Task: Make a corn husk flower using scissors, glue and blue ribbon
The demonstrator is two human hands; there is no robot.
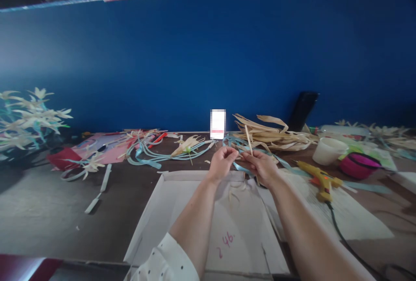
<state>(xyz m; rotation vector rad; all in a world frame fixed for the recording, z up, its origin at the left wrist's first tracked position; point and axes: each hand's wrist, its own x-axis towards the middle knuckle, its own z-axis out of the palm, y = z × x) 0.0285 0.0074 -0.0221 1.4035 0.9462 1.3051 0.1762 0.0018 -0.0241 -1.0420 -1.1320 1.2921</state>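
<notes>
My left hand (222,162) and my right hand (261,167) meet above the far edge of a shallow white cardboard tray (175,211). Between them they pinch a thin wooden stick (248,140) that points up and away, together with a light blue ribbon (242,168) running between the fingers. Both hands are closed on these pieces. Small husk scraps (234,192) lie in the tray just below the hands. A pile of dried corn husks (273,135) lies right behind my right hand.
A yellow glue gun (316,177) with a black cord lies on paper to the right, near a white cup (329,150) and a pink bowl (357,165). Blue ribbons and husk flowers (169,151) lie left of centre; a flower bunch (29,118) stands far left. A blue wall backs the table.
</notes>
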